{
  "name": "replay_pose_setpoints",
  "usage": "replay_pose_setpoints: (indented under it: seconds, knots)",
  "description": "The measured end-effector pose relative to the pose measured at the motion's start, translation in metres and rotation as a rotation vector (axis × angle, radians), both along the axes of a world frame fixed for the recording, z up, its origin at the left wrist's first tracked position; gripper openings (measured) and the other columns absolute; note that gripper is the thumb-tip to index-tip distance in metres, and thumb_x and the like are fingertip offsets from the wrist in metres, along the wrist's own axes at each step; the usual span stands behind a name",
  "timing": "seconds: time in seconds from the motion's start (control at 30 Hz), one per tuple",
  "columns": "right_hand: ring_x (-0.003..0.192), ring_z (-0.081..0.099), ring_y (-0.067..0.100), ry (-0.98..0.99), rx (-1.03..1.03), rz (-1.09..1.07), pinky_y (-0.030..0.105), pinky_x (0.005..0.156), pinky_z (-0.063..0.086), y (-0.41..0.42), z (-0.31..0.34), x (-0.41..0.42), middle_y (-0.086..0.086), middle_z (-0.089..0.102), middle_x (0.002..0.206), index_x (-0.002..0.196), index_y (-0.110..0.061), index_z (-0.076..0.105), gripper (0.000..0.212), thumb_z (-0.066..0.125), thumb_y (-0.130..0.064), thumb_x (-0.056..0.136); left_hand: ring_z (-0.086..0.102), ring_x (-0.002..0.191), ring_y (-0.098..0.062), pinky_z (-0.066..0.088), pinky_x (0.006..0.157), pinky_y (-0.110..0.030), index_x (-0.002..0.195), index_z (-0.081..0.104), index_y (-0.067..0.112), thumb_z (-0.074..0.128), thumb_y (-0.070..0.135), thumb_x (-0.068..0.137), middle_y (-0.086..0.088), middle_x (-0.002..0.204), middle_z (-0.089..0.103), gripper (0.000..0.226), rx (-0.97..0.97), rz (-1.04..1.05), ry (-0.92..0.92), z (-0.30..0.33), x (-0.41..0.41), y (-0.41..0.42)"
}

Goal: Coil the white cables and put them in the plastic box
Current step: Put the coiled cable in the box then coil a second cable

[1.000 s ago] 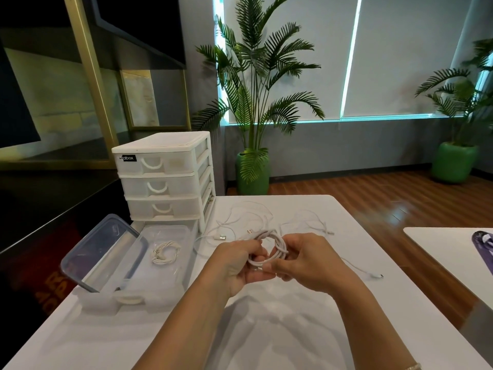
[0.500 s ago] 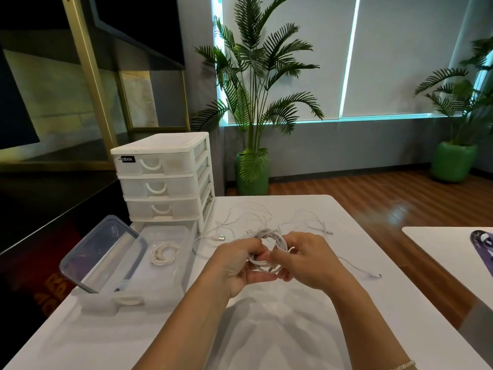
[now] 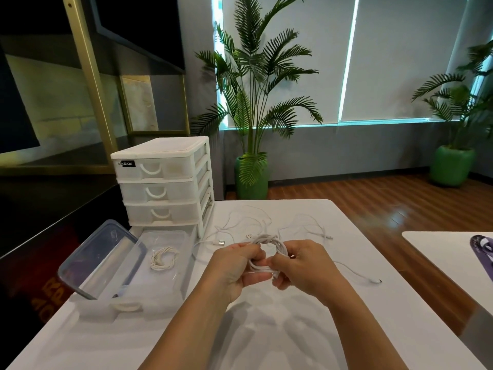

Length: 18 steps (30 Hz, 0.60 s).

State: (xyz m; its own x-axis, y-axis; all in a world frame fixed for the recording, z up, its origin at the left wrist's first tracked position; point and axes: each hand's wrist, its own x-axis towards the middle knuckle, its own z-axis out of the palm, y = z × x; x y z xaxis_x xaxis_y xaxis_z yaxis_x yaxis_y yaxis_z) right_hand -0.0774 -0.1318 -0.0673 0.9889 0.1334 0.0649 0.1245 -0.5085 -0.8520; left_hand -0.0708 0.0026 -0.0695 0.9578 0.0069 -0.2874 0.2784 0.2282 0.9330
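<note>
Above the middle of the white table (image 3: pixel 266 329), my left hand (image 3: pixel 234 268) grips a coiled white cable (image 3: pixel 269 243) on its left side. My right hand (image 3: pixel 306 265) pinches the same coil from the right, with the cable's end plug between its fingers. The open plastic box (image 3: pixel 170 279) lies to the left, and one coiled white cable (image 3: pixel 164 259) rests inside it. Loose white cables (image 3: pixel 248 220) lie spread on the table beyond my hands, and one more cable (image 3: pixel 357 273) trails off to the right.
The box's clear lid (image 3: pixel 101 260) leans up against its left side. A white three-drawer unit (image 3: pixel 162 185) stands behind the box at the table's left. A second white table (image 3: pixel 440 252) with a purple object (image 3: pixel 482 249) is at the right.
My right hand has worked the cable's end round the coil, and both hands have shifted slightly while the coil stays between them.
</note>
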Motion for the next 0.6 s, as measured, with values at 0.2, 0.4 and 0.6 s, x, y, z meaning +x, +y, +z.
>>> replay_pose_setpoints:
  seconds: [0.2, 0.4, 0.6]
  knots:
    - [0.064, 0.066, 0.020, -0.035, 0.150, -0.044, 0.035, 0.071, 0.057, -0.001, -0.004, 0.003, 0.004, 0.070, 0.065, 0.069, -0.017, 0.071, 0.014, 0.063, -0.012, 0.080, 0.068, 0.057, -0.020, 0.058, 0.051, -0.029, 0.092, 0.063, -0.001, 0.065, -0.001, 0.081, -0.009, 0.061, 0.069, 0.011, -0.079, 0.008, -0.028, -0.002, 0.005, 0.002]
    - [0.070, 0.066, 0.022, 0.056, 0.466, -0.098, 0.035, 0.072, 0.057, -0.003, 0.000, 0.006, 0.011, 0.069, 0.076, 0.077, -0.012, 0.064, 0.010, 0.065, -0.003, 0.082, 0.063, 0.076, -0.017, 0.054, 0.079, -0.029, 0.086, 0.063, 0.006, 0.069, 0.020, 0.081, -0.006, 0.077, 0.068, 0.017, 0.000, -0.068, -0.114, -0.008, 0.009, 0.002]
    - [0.060, 0.068, 0.011, 0.078, 0.621, -0.058, 0.021, 0.057, 0.056, 0.000, 0.002, 0.004, 0.004, 0.071, 0.071, 0.086, -0.011, 0.064, 0.014, 0.061, 0.003, 0.084, 0.063, 0.081, -0.018, 0.053, 0.089, -0.032, 0.084, 0.060, 0.013, 0.052, 0.037, 0.087, -0.003, 0.077, 0.064, 0.026, 0.051, -0.077, -0.236, -0.009, 0.007, -0.008]
